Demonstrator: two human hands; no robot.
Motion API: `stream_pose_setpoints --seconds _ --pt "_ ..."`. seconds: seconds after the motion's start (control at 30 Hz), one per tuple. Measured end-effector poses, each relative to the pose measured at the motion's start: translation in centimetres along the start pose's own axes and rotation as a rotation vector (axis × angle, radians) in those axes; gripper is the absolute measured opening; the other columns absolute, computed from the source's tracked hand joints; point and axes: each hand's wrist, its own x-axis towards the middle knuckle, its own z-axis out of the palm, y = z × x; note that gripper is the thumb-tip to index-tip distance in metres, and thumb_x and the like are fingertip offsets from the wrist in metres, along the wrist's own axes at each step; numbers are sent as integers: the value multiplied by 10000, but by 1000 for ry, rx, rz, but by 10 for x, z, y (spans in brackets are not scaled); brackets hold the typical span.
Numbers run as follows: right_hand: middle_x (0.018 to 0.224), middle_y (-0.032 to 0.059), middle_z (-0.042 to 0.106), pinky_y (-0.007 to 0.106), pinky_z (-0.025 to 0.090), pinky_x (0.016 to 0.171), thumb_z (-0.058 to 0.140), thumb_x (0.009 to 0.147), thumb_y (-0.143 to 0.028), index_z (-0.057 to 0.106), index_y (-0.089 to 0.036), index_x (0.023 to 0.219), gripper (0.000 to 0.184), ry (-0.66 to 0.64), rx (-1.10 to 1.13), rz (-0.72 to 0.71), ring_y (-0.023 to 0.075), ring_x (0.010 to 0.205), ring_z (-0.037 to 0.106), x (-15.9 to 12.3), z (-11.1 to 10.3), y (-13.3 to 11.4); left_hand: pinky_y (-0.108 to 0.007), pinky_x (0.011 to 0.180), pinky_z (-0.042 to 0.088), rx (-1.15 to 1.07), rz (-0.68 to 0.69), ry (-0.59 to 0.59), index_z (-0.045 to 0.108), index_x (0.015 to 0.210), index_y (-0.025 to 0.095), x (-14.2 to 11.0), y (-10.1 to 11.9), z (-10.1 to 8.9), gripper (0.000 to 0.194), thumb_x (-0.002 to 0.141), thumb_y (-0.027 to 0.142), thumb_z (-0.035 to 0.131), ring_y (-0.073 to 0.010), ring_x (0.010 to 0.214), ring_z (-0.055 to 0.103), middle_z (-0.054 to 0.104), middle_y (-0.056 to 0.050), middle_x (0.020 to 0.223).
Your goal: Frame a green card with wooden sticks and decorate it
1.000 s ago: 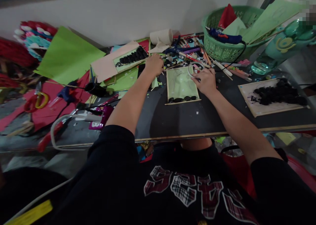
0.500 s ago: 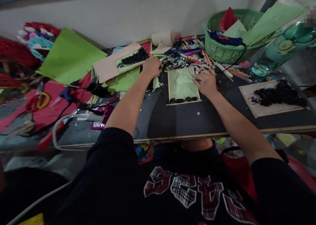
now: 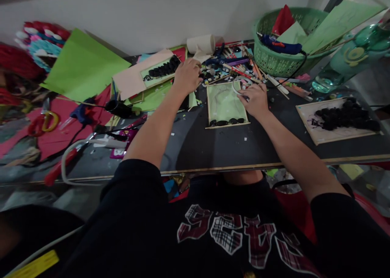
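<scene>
A small green framed panel (image 3: 224, 103) lies on the dark table, with a row of black stones along its near edge. My right hand (image 3: 256, 100) rests on the panel's right side, fingers curled around a white ring (image 3: 238, 83) at the panel's far right corner. My left hand (image 3: 188, 75) reaches to the left of the panel's far end, fingers bent down among small bits beside a pile of sticks (image 3: 234, 64). What the left fingers hold, if anything, is hidden.
A green basket (image 3: 274, 60) with a blue glue gun (image 3: 280, 47) stands far right. A board with black stones (image 3: 341, 119) lies right, another panel with stones (image 3: 160, 71) far left of centre. Green paper (image 3: 81, 66), red scissors (image 3: 42, 123) and cables crowd the left.
My left hand has shifted slightly farther up the table, toward the small bits by the sticks. The right hand stays on the ring at the panel's corner.
</scene>
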Motion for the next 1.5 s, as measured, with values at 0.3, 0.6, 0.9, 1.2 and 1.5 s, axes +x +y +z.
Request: stream_pose_setpoints --seconds 0.3,0.6,0.9,1.2,1.5 --pt "953 86 783 549 339 1061 531 987 -489 787 -226 985 366 50 89 -21 279 1044 646 2 5 8 -405 928 532 -828 -121 32 556 1365 233 -44 37 -7 522 1056 587 329 -237 1186 649 649 -121 1282" --pt "1088 151 748 631 327 1070 549 967 -501 713 -181 1211 435 92 -5 78 368 1165 586 -2 -9 -6 -289 785 561 -1356 -175 -6 655 1155 246 -94 64 41 421 931 602 634 -165 987 699 728 -82 1107" --pt "1180 71 720 584 370 1121 531 962 -584 724 -306 1214 422 79 181 -122 328 1238 577 -13 -21 -77 -298 824 534 -1284 -117 103 636 1150 227 -94 94 60 487 950 663 549 -193 1068 683 722 -78 1129" --pt "1078 64 759 595 371 1092 542 959 -593 786 -333 1104 385 102 170 -46 333 1157 614 -15 -17 -75 -302 820 540 -1169 -69 167 620 1112 250 -93 91 63 430 929 638 593 -180 959 649 677 -54 1069" --pt "963 53 764 503 373 1062 573 964 -546 767 -246 929 358 33 265 3 260 1012 653 -7 -12 -67 -323 854 527 -1121 -25 199 559 1122 254 -96 93 70 517 882 711 581 -185 912 655 662 -58 1044"
